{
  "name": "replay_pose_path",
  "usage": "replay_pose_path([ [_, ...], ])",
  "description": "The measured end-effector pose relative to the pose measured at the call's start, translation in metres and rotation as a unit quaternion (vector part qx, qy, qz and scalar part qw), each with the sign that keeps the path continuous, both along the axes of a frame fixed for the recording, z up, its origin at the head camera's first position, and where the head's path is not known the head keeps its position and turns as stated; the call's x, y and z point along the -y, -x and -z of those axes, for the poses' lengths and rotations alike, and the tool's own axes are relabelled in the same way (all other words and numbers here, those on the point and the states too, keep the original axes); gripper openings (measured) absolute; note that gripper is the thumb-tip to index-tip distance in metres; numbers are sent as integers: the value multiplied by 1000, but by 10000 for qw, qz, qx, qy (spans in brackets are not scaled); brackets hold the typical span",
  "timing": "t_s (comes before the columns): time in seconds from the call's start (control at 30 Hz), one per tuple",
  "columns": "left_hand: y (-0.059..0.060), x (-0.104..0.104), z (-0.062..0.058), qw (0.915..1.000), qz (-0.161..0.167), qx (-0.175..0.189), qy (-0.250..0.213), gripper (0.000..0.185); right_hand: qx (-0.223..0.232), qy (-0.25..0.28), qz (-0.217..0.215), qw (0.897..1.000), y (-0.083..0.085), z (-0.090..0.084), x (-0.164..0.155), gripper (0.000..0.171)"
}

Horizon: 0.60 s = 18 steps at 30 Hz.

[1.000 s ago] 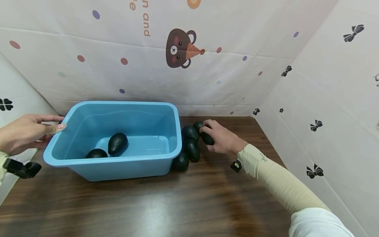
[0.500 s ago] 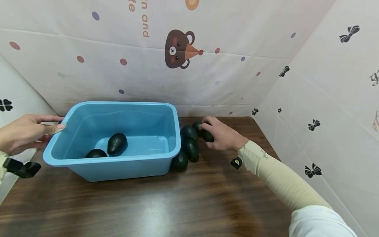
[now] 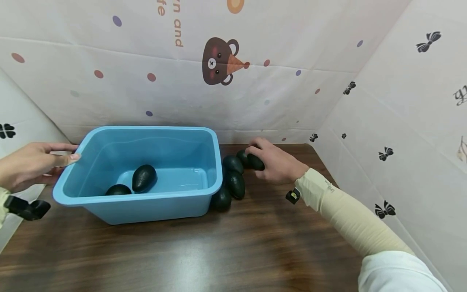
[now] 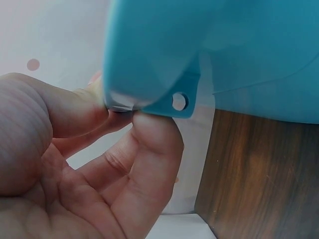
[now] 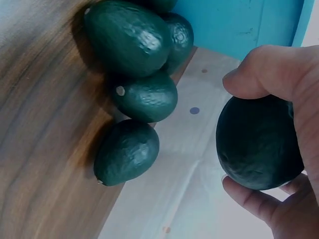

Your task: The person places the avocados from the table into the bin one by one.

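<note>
My left hand [image 3: 34, 166] pinches the left rim of a light blue plastic tub [image 3: 153, 209], thumb on top and fingers beneath, as the left wrist view shows up close. Two dark green avocados lie inside the tub: one avocado [image 3: 144, 178] in full view, another avocado [image 3: 118, 189] partly hidden by the front wall. In my right hand [image 3: 279, 164] is an avocado [image 5: 259, 142], held between thumb and fingers. It appears raised off the table in the right wrist view. Several more avocados [image 3: 235, 184] are clustered on the table against the tub's right side.
The dark wood-grain table [image 3: 204, 255] extends in front of the tub and to its right. A patterned white back wall [image 3: 175, 93] rises close behind the tub. Another white wall [image 3: 405, 109] borders the right side.
The right hand has shifted slightly upward in the head view with the avocado in its grasp. The left hand keeps its hold on the rim, and the tub stays in place.
</note>
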State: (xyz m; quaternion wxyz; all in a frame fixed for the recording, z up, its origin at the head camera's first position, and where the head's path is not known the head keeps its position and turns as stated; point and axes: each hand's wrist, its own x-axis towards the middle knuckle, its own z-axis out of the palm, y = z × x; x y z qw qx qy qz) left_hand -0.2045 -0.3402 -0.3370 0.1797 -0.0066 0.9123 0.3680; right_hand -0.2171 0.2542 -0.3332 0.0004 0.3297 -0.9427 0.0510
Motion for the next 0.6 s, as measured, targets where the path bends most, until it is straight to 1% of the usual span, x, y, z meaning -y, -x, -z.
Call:
replay_pose_path([
  [0.17, -1, -1, -1, 10000, 17, 5, 5, 77, 25, 95, -108, 9999, 1, -4, 1, 46],
  [0.4, 0, 0, 0, 10000, 28, 8, 4, 77, -81, 312, -430, 9986, 5, -7, 2, 50],
  [0.6, 0, 0, 1, 10000, 14, -1, 13, 77, -108, 258, -481, 9985, 7, -14, 4, 49],
])
